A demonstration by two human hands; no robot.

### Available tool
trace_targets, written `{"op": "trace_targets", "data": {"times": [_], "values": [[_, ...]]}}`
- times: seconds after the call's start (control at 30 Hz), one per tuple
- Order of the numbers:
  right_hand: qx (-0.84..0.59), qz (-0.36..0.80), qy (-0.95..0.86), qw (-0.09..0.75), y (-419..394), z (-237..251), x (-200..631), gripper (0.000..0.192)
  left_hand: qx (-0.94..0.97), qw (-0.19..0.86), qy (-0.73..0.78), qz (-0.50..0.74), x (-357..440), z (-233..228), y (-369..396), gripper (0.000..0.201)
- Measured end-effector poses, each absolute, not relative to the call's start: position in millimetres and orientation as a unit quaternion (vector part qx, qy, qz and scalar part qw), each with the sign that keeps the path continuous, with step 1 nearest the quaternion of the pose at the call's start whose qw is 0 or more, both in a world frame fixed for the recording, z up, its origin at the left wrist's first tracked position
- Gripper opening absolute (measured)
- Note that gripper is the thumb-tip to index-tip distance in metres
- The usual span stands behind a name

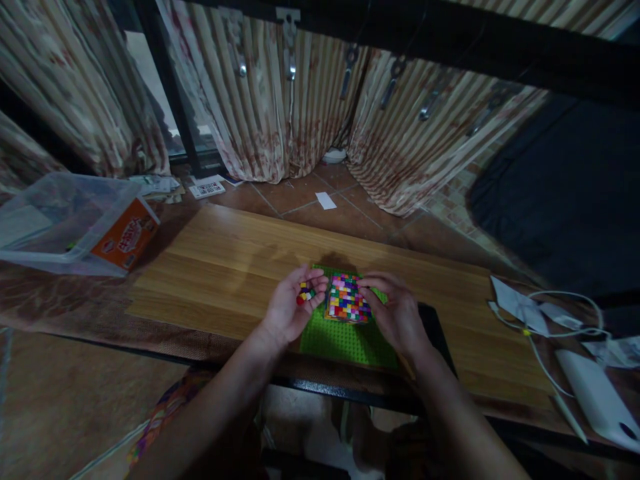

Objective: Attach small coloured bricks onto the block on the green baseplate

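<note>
A green studded baseplate (345,343) lies on the wooden board near its front edge. On it stands a rectangular block of small multicoloured building bricks (349,298), packed in rows. My left hand (295,303) is palm up and cupped at the block's left side, holding several loose building bricks (305,293) in yellow, white, green, red and dark colours. My right hand (395,310) reaches over the block's right side. Its thumb and forefinger are pinched together at the block's far right corner. What sits between those fingertips is too small to make out.
A clear plastic bin (75,227) with an orange label stands at the left of the wooden board (225,267). A dark flat object (437,337) lies right of the baseplate. White cables (565,333), papers and a white device (597,400) lie at the right end. Curtains (280,113) hang behind.
</note>
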State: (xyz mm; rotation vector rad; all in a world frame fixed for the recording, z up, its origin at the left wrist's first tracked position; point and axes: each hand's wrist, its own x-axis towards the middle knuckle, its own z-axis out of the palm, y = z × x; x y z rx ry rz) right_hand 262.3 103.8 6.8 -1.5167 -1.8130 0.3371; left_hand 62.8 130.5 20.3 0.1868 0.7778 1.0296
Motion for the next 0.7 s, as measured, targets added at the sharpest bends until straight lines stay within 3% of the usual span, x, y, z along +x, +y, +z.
{"op": "trace_targets", "data": {"times": [0.1, 0.3, 0.7], "values": [[-0.599, 0.147, -0.673, 0.408, 108.1, -8.1, 267.1, 0.015, 0.084, 0.798, 0.355, 0.481, 61.8, 19.8, 131.0, 0.026], [-0.583, 0.283, -0.590, 0.482, 118.1, -19.4, 264.5, 0.016, 0.081, 0.800, 0.354, 0.477, 61.0, 19.1, 131.5, 0.025], [-0.575, 0.358, -0.533, 0.507, 120.7, -21.1, 259.1, 0.012, 0.082, 0.811, 0.323, 0.480, 61.2, 20.0, 131.4, 0.042]]}}
